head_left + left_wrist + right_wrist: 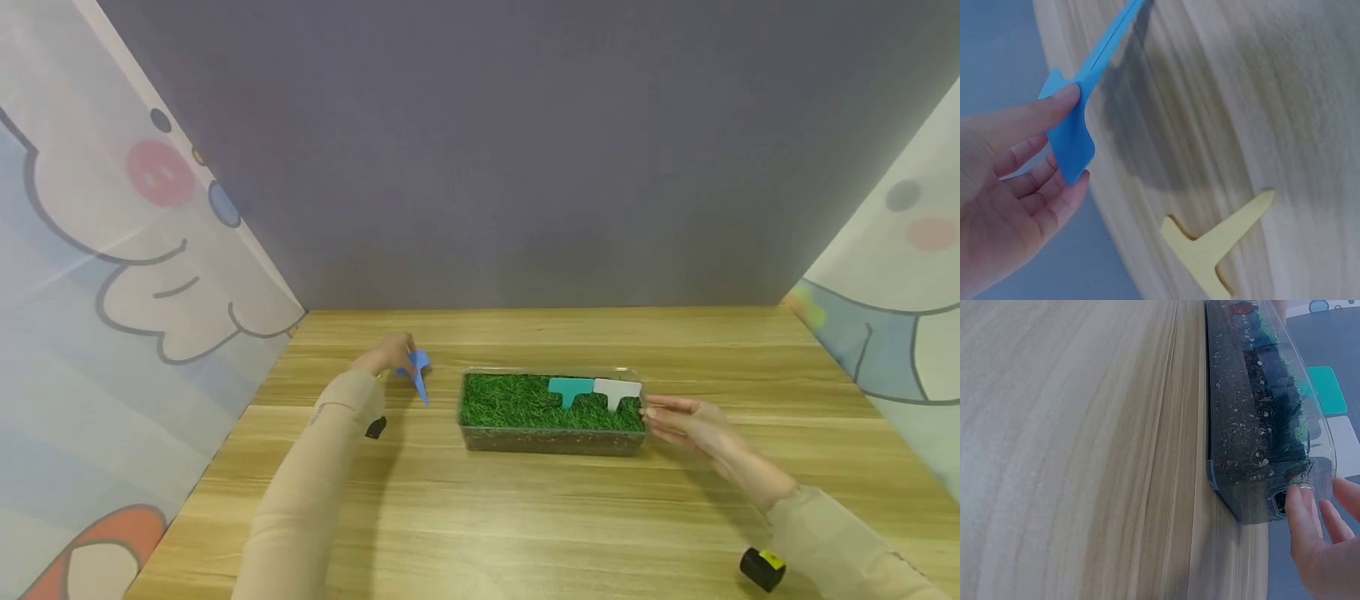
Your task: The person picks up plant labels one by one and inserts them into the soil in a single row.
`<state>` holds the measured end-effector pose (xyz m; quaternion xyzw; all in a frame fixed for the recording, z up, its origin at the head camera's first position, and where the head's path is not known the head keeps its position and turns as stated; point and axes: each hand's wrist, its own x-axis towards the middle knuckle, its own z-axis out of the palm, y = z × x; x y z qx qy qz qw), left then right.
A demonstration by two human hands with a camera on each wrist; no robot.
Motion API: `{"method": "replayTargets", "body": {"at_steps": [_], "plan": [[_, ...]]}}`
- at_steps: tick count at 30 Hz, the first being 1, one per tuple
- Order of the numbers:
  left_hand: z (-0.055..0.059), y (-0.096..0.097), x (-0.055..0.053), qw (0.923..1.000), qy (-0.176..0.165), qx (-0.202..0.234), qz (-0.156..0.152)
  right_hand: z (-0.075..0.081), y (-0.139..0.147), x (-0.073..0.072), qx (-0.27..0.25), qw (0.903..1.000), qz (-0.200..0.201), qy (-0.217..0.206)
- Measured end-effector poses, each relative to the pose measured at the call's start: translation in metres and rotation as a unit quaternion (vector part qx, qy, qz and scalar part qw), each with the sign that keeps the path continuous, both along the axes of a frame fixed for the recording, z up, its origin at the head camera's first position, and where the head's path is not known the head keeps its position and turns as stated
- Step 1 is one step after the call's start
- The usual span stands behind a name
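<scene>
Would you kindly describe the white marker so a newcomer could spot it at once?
On the wooden table stands a clear box of green grass. At its right end, a T-shaped white marker stands in the grass; its colour sets it apart from the teal marker to its left.

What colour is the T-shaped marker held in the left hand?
Blue; the marker shows best in the left wrist view.
</scene>
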<state>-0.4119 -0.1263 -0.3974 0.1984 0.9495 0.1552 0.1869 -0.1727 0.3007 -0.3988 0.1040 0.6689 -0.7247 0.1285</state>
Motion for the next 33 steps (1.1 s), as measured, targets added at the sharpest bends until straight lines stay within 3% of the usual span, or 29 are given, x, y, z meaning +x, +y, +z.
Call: {"method": "replayTargets", "body": {"at_steps": [5,9,12,13,16,20,22,26,33], "plan": [[-0.07,-0.025,-0.066,0.9978,0.038,0.025,-0.049,-0.002,0.0,0.0,-0.013,0.9999,-0.003,0.003],[-0.062,-0.023,-0.061,0.9971,0.005,0.039,-0.065,-0.002,0.0,0.0,-0.023,0.9997,-0.004,0.007],[-0.052,-0.024,-0.055,0.9927,-0.01,0.073,-0.095,-0.002,0.0,0.0,-0.021,0.9998,-0.003,0.005],[-0.06,-0.027,-0.064,0.9918,-0.007,0.076,-0.102,-0.002,0.0,0.0,-0.019,0.9998,-0.007,0.001],[-0.032,-0.019,-0.039,0.9896,-0.002,0.085,-0.116,-0.001,0.0,0.0,-0.029,0.9996,-0.003,0.002],[0.022,0.004,0.01,0.9951,-0.031,0.06,-0.073,-0.002,0.001,0.0,-0.045,0.999,-0.003,0.001],[0.037,0.01,0.025,0.9954,-0.021,0.059,-0.073,-0.003,0.001,0.0,-0.047,0.9989,-0.004,-0.001],[0.047,0.012,0.037,0.9945,-0.006,0.062,-0.085,-0.004,0.002,0.0,-0.047,0.9989,-0.005,-0.003],[0.056,0.011,0.041,0.9928,-0.02,0.075,-0.091,-0.003,0.001,0.0,-0.053,0.9985,-0.009,-0.006]]}}
